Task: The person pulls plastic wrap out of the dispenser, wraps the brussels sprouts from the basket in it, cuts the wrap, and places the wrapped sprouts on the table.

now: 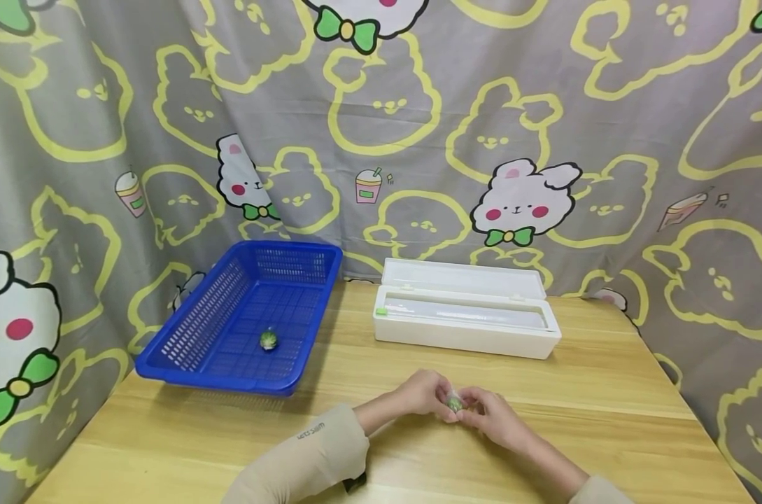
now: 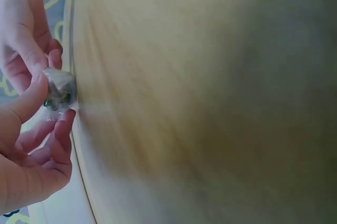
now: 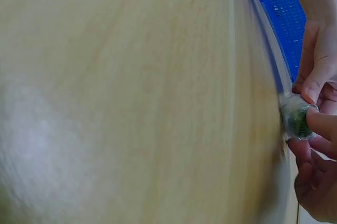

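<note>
Between both hands is a small round green vegetable point(image 1: 455, 404) wrapped in clear plastic film, held just over the table's front half. The left hand point(image 1: 426, 393) pinches it from the left with thumb and fingers. From the other side the right hand point(image 1: 495, 418) pinches the film with its thumb and fingertips. Up close in the left wrist view, the film around the wrapped vegetable point(image 2: 60, 93) looks crinkled and shiny. Its green side point(image 3: 300, 121) shows through the film in the right wrist view, partly covered by a thumb.
A blue plastic basket point(image 1: 232, 383) stands at the left, with a similar small green vegetable point(image 1: 268, 339) inside. Behind the hands is a long white cling film box point(image 1: 465, 339), its lid raised. A patterned curtain point(image 1: 418, 175) hangs behind the wooden table point(image 1: 607, 392).
</note>
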Motion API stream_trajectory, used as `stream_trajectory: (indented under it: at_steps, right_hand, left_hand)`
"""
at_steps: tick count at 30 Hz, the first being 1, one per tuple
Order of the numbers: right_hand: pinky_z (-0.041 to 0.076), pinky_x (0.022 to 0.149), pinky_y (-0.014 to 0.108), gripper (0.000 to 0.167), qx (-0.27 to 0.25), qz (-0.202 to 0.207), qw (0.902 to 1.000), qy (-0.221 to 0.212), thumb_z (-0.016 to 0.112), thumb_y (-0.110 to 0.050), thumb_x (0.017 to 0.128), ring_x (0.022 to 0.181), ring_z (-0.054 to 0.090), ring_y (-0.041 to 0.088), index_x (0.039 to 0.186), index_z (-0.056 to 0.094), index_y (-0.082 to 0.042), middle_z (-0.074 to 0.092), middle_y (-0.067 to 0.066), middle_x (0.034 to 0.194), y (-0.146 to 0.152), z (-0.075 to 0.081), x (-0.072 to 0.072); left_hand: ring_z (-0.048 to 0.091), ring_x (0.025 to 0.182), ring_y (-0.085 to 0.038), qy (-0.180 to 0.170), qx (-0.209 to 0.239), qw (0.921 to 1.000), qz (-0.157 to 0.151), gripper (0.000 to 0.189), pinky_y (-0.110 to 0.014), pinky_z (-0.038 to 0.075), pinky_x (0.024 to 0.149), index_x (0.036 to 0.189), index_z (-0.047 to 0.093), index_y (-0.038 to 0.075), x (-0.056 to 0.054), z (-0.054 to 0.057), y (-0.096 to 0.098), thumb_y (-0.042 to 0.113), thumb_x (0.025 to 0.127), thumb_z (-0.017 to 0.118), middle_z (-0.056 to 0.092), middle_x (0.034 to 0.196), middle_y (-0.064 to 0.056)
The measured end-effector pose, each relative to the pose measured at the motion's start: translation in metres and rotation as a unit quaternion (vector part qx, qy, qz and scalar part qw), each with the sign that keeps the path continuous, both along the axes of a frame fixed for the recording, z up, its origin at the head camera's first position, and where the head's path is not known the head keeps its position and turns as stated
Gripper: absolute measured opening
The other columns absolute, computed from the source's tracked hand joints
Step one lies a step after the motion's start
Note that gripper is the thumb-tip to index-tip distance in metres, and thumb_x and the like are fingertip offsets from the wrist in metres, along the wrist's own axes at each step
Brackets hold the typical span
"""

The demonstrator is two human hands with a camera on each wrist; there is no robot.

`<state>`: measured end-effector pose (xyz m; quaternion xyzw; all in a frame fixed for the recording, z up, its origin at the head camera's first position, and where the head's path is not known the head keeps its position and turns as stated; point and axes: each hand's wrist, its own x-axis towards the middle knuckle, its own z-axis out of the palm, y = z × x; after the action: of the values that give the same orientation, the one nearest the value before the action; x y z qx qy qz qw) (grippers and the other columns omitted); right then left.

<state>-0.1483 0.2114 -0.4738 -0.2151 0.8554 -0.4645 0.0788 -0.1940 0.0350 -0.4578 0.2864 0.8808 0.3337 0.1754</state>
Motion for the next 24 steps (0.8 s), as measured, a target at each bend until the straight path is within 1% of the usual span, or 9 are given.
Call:
stream_trajectory:
  at_steps: [4,6,7,11,14,17,19,22,24]
  right_hand:
    - [0.049,0.065,0.021,0.021,0.035,-0.01,0.9957,0.085,0.066,-0.013,0.08,0.076,0.061,0.012,0.097,0.067,0.0,0.068,0.011,0.092,-0.001,-0.001,0.001]
    - [0.049,0.068,0.021,0.019,0.051,-0.019,0.9918,0.115,0.067,-0.014,0.079,0.078,0.062,0.014,0.094,0.069,-0.003,0.068,0.009,0.09,-0.002,-0.002,0.001]
    - [0.049,0.067,0.021,0.019,0.055,-0.022,0.9908,0.121,0.068,-0.013,0.078,0.076,0.062,0.013,0.095,0.069,-0.002,0.068,0.009,0.089,-0.002,-0.002,0.001]
    - [0.049,0.063,0.02,0.034,0.055,-0.03,0.9904,0.123,0.066,-0.011,0.08,0.071,0.059,0.006,0.109,0.061,0.006,0.068,0.011,0.091,-0.003,-0.005,0.003]
    - [0.048,0.064,0.019,0.04,0.06,-0.029,0.9899,0.125,0.065,-0.011,0.082,0.073,0.057,0.002,0.118,0.056,0.004,0.067,0.009,0.096,-0.003,-0.007,0.006]
    - [0.046,0.062,0.019,0.04,0.072,-0.029,0.9886,0.129,0.064,-0.016,0.083,0.072,0.052,0.0,0.118,0.057,0.0,0.065,0.002,0.094,-0.002,-0.007,0.008]
    - [0.044,0.06,0.018,0.039,0.08,-0.032,0.9877,0.131,0.064,-0.021,0.083,0.068,0.047,-0.002,0.117,0.059,-0.001,0.063,-0.002,0.091,-0.002,-0.006,0.009]
    - [0.042,0.057,0.018,0.04,0.08,-0.033,0.9879,0.129,0.064,-0.023,0.083,0.066,0.043,-0.002,0.116,0.059,-0.001,0.06,-0.004,0.087,-0.003,-0.006,0.009]
    - [0.041,0.056,0.018,0.039,0.079,-0.031,0.9878,0.13,0.064,-0.023,0.083,0.066,0.042,-0.002,0.116,0.06,-0.002,0.059,-0.006,0.085,-0.004,-0.006,0.009]
  left_hand:
    - [0.051,0.057,0.002,0.061,-0.016,0.9973,-0.037,0.019,-0.009,0.042,0.055,0.077,0.069,0.006,-0.001,-0.001,-0.001,0.018,0.067,0.079,0.065,0.068,0.004]
    - [0.052,0.056,0.003,0.078,-0.019,0.9957,-0.046,0.018,-0.008,0.042,0.055,0.077,0.07,0.006,-0.001,-0.001,-0.001,0.019,0.067,0.078,0.067,0.069,0.003]
    - [0.052,0.055,0.004,0.082,-0.02,0.9953,-0.048,0.018,-0.008,0.042,0.054,0.077,0.07,0.006,-0.001,-0.002,-0.001,0.018,0.068,0.077,0.067,0.068,0.003]
    - [0.052,0.054,0.003,0.085,-0.021,0.995,-0.047,0.017,-0.008,0.042,0.053,0.078,0.07,0.006,-0.001,-0.002,0.0,0.019,0.069,0.076,0.067,0.068,0.003]
    - [0.051,0.053,0.003,0.083,-0.018,0.9953,-0.046,0.019,-0.009,0.042,0.053,0.079,0.07,0.005,-0.001,-0.001,-0.001,0.021,0.07,0.076,0.067,0.068,0.003]
    - [0.051,0.052,0.003,0.081,-0.021,0.9954,-0.047,0.021,-0.009,0.042,0.052,0.08,0.07,0.005,0.0,0.0,-0.003,0.023,0.07,0.077,0.066,0.067,0.003]
    - [0.053,0.053,0.0,0.084,-0.032,0.9948,-0.048,0.023,-0.011,0.042,0.051,0.08,0.07,0.006,0.0,0.001,-0.004,0.025,0.069,0.077,0.067,0.067,0.003]
    - [0.062,0.071,-0.006,0.097,-0.054,0.9928,-0.043,0.035,-0.015,0.047,0.065,0.091,0.07,0.007,-0.001,0.006,-0.004,0.03,0.067,0.078,0.07,0.081,0.002]
    - [0.064,0.086,-0.011,0.102,-0.062,0.9918,-0.044,0.04,-0.02,0.048,0.075,0.097,0.07,0.008,-0.001,0.008,-0.004,0.031,0.066,0.079,0.07,0.093,0.001]
